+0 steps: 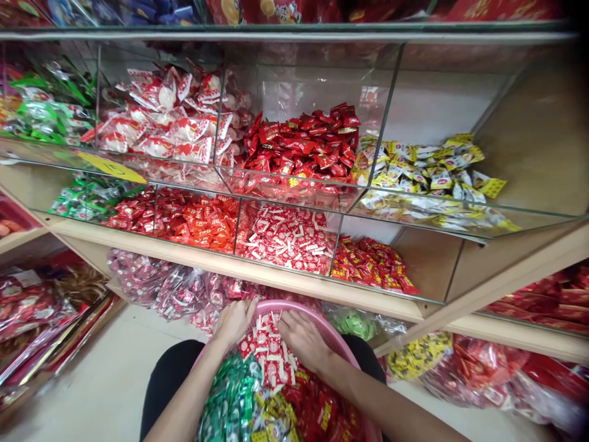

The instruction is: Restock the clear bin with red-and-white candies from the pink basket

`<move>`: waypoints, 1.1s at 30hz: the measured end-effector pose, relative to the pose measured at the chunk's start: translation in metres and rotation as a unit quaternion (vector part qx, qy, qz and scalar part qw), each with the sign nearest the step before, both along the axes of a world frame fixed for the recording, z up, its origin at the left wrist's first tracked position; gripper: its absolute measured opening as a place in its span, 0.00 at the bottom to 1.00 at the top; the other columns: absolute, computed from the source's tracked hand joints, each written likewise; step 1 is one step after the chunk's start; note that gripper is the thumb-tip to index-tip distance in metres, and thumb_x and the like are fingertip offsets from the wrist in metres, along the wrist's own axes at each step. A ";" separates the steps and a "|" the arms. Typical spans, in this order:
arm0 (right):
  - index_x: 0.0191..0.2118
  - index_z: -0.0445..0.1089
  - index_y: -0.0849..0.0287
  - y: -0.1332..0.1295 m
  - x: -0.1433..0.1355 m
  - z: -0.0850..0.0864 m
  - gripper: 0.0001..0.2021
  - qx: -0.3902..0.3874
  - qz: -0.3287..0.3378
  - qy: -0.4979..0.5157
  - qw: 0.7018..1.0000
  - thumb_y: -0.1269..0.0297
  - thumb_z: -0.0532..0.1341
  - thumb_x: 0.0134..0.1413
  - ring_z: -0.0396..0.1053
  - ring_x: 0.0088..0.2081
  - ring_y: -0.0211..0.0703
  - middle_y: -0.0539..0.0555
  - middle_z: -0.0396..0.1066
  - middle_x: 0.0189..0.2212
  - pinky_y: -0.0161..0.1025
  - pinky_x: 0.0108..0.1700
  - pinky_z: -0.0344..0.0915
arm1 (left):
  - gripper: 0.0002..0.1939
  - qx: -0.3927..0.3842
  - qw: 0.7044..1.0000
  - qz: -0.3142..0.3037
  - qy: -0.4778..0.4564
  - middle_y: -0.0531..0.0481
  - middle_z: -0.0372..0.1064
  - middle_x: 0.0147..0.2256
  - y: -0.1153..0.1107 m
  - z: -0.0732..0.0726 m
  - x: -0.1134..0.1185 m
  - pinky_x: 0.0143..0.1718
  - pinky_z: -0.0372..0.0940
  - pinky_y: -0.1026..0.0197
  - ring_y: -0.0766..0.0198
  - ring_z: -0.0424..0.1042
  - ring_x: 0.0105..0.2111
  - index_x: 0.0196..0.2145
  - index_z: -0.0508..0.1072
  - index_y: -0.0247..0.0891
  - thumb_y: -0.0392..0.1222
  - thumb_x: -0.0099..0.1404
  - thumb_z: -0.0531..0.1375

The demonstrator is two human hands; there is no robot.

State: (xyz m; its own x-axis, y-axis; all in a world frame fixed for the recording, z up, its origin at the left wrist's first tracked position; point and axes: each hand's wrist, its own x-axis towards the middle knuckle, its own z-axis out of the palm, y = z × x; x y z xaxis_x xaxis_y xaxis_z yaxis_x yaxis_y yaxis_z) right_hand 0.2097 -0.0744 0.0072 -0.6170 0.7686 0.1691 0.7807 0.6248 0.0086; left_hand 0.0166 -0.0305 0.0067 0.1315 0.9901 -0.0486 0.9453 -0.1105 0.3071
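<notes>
A pink plastic basket (338, 331) sits low between my knees, filled with wrapped candies in separate heaps. Red-and-white candies (272, 362) lie at its far side, green ones (232, 393) at the left, yellow ones (276, 414) near the middle and dark red ones (326, 408) at the right. My left hand (234, 322) is closed over the basket's far left rim. Inside the far right part, my right hand (301, 339) rests on the red-and-white candies with its fingers curled down. Its fingertips and anything under them are hidden.
Ahead, a wooden shelf (221, 261) carries clear-walled bins of candies, including red-and-white candies (288, 239) and red-and-yellow ones (372, 264). A yellow price tag (113, 167) hangs at the left. Bagged candies (175, 288) lie beneath, with more bags (492, 368) at the right.
</notes>
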 end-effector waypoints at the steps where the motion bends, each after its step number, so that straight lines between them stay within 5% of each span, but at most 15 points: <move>1: 0.39 0.64 0.60 0.000 0.000 -0.001 0.08 0.002 -0.001 -0.003 1.000 0.75 0.52 0.54 0.63 0.43 0.45 0.55 0.66 0.39 0.42 0.44 0.61 | 0.34 -0.001 1.000 0.002 0.000 0.42 0.75 0.29 0.000 0.000 0.000 0.31 0.57 0.61 0.54 0.74 0.33 0.31 0.73 0.39 0.58 0.64 0.32; 6: 0.35 0.66 0.61 -0.005 -0.003 0.017 0.05 0.014 0.006 0.003 1.000 0.71 0.53 0.55 0.63 0.42 0.45 0.56 0.66 0.39 0.43 0.46 0.60 | 0.33 -0.001 1.000 0.002 -0.006 0.43 0.75 0.29 -0.001 0.001 -0.001 0.30 0.57 0.62 0.55 0.74 0.34 0.31 0.72 0.39 0.59 0.64 0.33; 11: 0.37 0.66 0.59 0.014 -0.005 0.106 0.11 0.045 0.036 0.066 0.996 0.65 0.48 0.60 0.63 0.39 0.41 0.54 0.65 0.35 0.39 0.43 0.61 | 0.32 -0.009 1.000 -0.002 -0.003 0.43 0.75 0.29 0.000 0.002 0.000 0.29 0.57 0.62 0.55 0.74 0.34 0.30 0.72 0.39 0.57 0.65 0.33; 14: 0.39 0.66 0.60 0.051 -0.002 0.156 0.11 0.066 -0.054 0.045 0.995 0.67 0.48 0.60 0.64 0.40 0.42 0.56 0.66 0.38 0.38 0.41 0.62 | 0.32 -0.010 1.000 0.006 0.002 0.42 0.75 0.30 -0.001 0.005 0.002 0.30 0.57 0.62 0.55 0.74 0.34 0.30 0.72 0.38 0.56 0.65 0.33; 16: 0.41 0.68 0.62 0.079 0.002 0.172 0.11 0.044 -0.144 -0.028 0.988 0.73 0.50 0.57 0.65 0.42 0.45 0.59 0.67 0.40 0.38 0.40 0.63 | 0.32 -0.013 1.000 0.013 0.004 0.41 0.75 0.30 -0.002 0.006 0.002 0.30 0.57 0.62 0.55 0.74 0.34 0.30 0.72 0.37 0.55 0.66 0.34; 22: 0.38 0.72 0.66 0.127 0.002 0.159 0.14 -0.022 -0.241 -0.101 0.965 0.79 0.51 0.52 0.67 0.44 0.51 0.66 0.68 0.42 0.40 0.37 0.65 | 0.33 -0.003 1.000 0.005 0.006 0.42 0.75 0.30 -0.001 0.004 0.000 0.30 0.57 0.61 0.54 0.74 0.34 0.30 0.72 0.38 0.55 0.66 0.33; 28: 0.41 0.71 0.65 0.124 -0.001 0.152 0.12 -0.020 -0.243 -0.094 0.965 0.74 0.53 0.53 0.68 0.44 0.47 0.67 0.70 0.41 0.37 0.40 0.64 | 0.33 0.008 1.000 -0.004 0.011 0.43 0.75 0.29 0.000 0.000 -0.001 0.29 0.57 0.61 0.54 0.74 0.33 0.30 0.72 0.39 0.57 0.65 0.33; 33: 0.40 0.70 0.65 0.113 -0.002 0.161 0.13 -0.009 -0.234 -0.083 0.969 0.78 0.51 0.53 0.69 0.42 0.45 0.64 0.70 0.38 0.35 0.40 0.63 | 0.33 0.002 1.000 0.000 0.006 0.42 0.75 0.28 -0.001 0.003 -0.001 0.30 0.57 0.61 0.55 0.74 0.33 0.30 0.72 0.38 0.57 0.65 0.33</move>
State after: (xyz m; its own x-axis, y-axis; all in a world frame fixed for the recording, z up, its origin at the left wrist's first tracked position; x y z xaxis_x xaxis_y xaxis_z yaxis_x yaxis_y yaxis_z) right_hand 0.2081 0.0383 0.1687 -0.2172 0.9727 0.0823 0.9674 0.2032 0.1511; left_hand 0.0157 -0.0315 0.0094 0.1307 0.9904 -0.0460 0.9491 -0.1116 0.2944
